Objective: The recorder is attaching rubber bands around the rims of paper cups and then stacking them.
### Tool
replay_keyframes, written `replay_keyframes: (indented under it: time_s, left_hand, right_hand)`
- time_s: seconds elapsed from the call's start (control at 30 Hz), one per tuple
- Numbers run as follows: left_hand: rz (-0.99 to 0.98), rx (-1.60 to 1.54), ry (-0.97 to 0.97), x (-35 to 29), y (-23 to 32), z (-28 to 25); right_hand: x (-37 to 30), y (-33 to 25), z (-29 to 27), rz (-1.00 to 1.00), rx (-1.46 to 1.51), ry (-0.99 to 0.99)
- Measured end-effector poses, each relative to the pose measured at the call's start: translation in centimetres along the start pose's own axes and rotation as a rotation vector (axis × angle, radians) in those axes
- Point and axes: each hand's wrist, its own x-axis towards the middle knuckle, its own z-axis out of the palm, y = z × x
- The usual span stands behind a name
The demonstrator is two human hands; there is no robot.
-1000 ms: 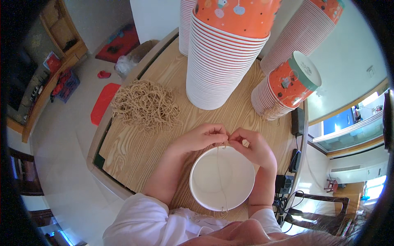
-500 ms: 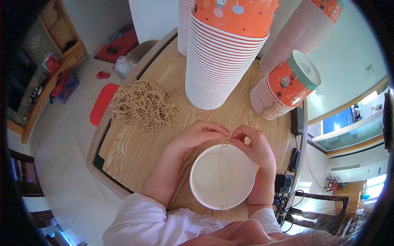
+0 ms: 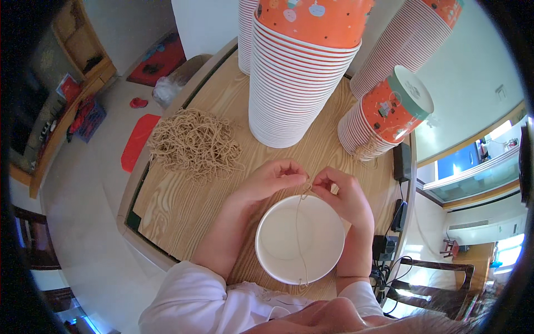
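Note:
A white paper bucket (image 3: 275, 242) stands mouth up in front of me. A thin tan cord (image 3: 298, 231) runs across its opening from the near rim to the far rim. Just beyond the far rim, my left hand (image 3: 278, 178) pinches the cord's end between thumb and index finger. Close by on the right, my right hand (image 3: 347, 197) is closed in a pinch on the cord beside the rim. The exact shape of the cord between the fingertips is too small to make out. A loose heap of tan cords (image 3: 194, 145) lies to the left of my hands.
A tall stack of nested paper buckets (image 3: 303, 83) stands behind my hands. Right of it is a shorter upside-down stack (image 3: 384, 114), with another leaning stack (image 3: 403, 44) behind. Black power adapters (image 3: 385, 247) and cables line the right edge of the wooden table (image 3: 178, 222).
My left fingers have curled more and drawn slightly up and back from the right fingertips. The bucket and the cord across it look nearly the same.

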Motion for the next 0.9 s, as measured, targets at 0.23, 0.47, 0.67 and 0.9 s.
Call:
replay_keyframes:
  time_s: [0.23, 0.47, 0.67, 0.9]
  left_hand:
    - [-0.046, 0.009, -0.089, -0.5, 0.9, 1.1]
    - [-0.194, -0.248, -0.031, -0.4, 0.6, 1.3]
    - [0.052, 0.242, -0.024, -0.9, 0.5, 0.8]
    - [0.047, 0.332, 0.007, -1.0, 0.5, 0.8]
  right_hand:
    - [0.0, -0.4, 0.0, 0.002, -0.002, -0.004]
    - [-0.2, -0.7, 0.0, -0.040, 0.000, 0.010]
    - [-0.6, -0.7, -0.6, -0.007, -0.047, -0.002]
    - [-0.7, -0.6, -0.2, -0.028, -0.067, 0.031]
